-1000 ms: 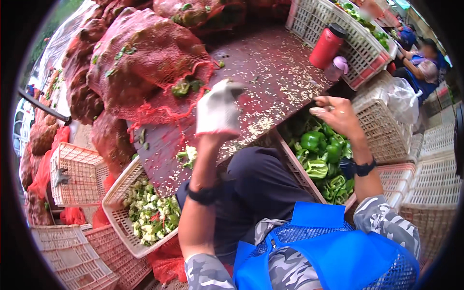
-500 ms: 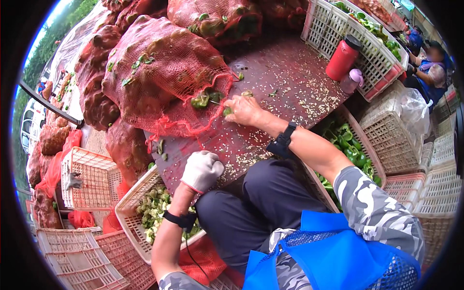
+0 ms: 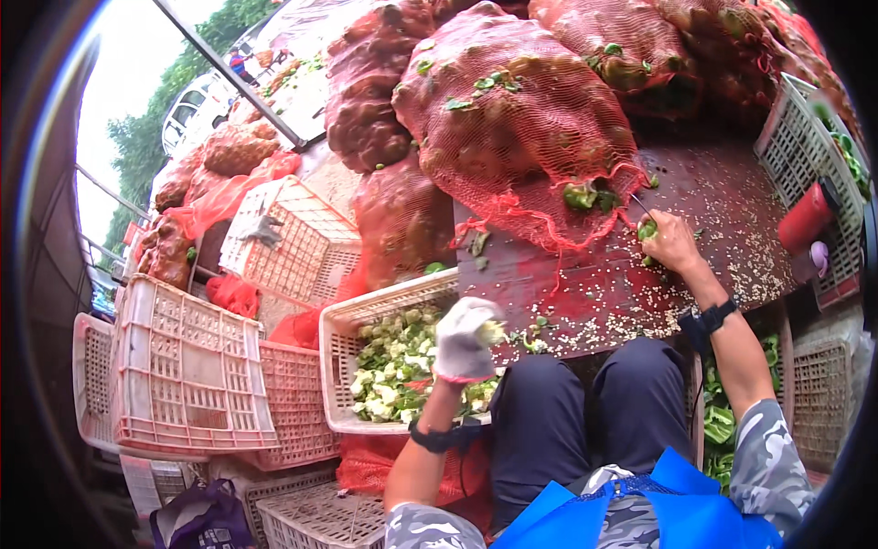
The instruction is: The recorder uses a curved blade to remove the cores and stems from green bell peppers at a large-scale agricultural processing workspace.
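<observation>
My left hand, in a white glove, is closed over the near edge of the dark red board. A pale pepper core pokes out of its fingers. Beside it stands a white crate of pale green pepper cores. My bare right hand is closed around a green pepper piece, and a thin knife blade juts from it; the handle is hidden. Just beyond lies a red mesh sack, with green peppers at its mouth.
Pale seeds litter the board. At right, a crate stands behind a red bottle; cut green peppers lie below the board. Stacked crates fill the left side. More full mesh sacks rise behind.
The view has swung left, bringing more left-hand crates into sight. My left hand has moved toward the core crate, and a pale core now shows in it. My right hand remains by the sack's mouth.
</observation>
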`<state>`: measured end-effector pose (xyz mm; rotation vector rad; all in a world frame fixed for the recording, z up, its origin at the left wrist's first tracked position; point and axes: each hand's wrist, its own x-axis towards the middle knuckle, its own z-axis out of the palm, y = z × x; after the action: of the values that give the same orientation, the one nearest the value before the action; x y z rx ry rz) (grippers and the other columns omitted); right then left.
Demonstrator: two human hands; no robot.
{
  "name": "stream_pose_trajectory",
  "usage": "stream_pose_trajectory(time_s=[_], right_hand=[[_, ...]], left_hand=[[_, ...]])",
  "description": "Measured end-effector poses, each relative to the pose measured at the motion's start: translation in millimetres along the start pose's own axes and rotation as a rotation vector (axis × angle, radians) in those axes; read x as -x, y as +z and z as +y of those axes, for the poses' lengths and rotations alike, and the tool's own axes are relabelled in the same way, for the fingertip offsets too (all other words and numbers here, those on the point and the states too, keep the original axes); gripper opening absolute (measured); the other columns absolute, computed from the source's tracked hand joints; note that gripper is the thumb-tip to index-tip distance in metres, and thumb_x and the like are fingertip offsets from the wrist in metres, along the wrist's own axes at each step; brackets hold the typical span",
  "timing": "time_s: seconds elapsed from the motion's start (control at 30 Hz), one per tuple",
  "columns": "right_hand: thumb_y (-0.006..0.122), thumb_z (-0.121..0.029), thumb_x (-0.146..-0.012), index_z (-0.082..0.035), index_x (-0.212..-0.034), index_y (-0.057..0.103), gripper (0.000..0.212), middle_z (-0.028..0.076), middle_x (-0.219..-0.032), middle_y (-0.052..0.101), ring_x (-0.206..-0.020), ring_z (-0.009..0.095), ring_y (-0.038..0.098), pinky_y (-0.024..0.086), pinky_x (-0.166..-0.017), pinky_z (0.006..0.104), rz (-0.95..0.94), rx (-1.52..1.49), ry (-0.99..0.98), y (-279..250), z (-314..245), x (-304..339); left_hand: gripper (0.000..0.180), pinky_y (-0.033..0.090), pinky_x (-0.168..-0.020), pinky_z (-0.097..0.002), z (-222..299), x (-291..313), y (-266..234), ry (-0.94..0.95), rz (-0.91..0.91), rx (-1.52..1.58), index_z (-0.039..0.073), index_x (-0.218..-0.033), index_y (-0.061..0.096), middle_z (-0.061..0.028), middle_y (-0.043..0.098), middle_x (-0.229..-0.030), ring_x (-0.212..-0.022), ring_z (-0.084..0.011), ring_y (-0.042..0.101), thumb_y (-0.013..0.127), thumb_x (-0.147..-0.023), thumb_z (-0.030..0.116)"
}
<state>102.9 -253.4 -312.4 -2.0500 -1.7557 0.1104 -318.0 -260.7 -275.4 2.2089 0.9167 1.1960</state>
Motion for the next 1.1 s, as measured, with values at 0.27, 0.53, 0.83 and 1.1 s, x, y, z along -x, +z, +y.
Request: stream_pose_trajectory(time_s=[0.27, 0.53, 0.83, 1.1], right_hand=[[0.075, -0.024, -0.071, -0.007, -0.1, 0.068, 0.034, 0.016, -0.086, 0.071, -0.081, 0.028, 0.071, 0.056, -0.074, 0.0394, -0.225, -0.379, 0.018, -13, -48, 22], [0.082, -0.042, -0.075, -0.004, -0.127, 0.058, 0.068, 0.018, -0.105, 0.069, -0.097, 0.029, 0.068, 0.053, -0.085, 0.0397, -0.55, -0.732, -0.656, -9, -207, 1], [0.061, -0.02, -0.08, -0.009, -0.102, 0.073, 0.027, 0.014, -0.103, 0.07, -0.099, 0.033, 0.066, 0.052, -0.088, 0.0457, -0.193, 0.0, -0.191, -2, -57, -63], [0.063, -0.023, -0.082, -0.012, -0.119, 0.066, 0.039, 0.016, -0.123, 0.063, -0.111, 0.033, 0.063, 0.051, -0.093, 0.0455, 0.372, -0.092, -0.206, 30, -26, -116]], left_hand=[[0.028, 0.055, -0.081, -0.0347, -32, 95, -108, -0.32, 0.227, -0.679, 0.005, -0.09, 0.07, -0.0087, 0.07, -0.097, -0.089, -0.0263, 0.067, 0.057, -0.068, -0.008], [0.024, 0.056, -0.076, -0.0292, -29, 47, -112, -0.309, 0.715, -0.002, 0.0, -0.108, 0.067, -0.0125, 0.067, -0.102, -0.089, -0.0203, 0.066, 0.052, -0.088, 0.001], [0.028, 0.052, -0.08, -0.0272, 37, -94, 14, -0.137, 0.32, 0.2, -0.002, -0.105, 0.068, -0.0092, 0.07, -0.096, -0.087, -0.0162, 0.066, 0.049, -0.085, 0.001], [0.022, 0.054, -0.077, -0.027, -21, -131, 98, -0.318, -0.185, 0.001, 0.007, -0.097, 0.073, -0.0075, 0.073, -0.085, -0.078, -0.0154, 0.069, 0.056, -0.083, 0.002]])
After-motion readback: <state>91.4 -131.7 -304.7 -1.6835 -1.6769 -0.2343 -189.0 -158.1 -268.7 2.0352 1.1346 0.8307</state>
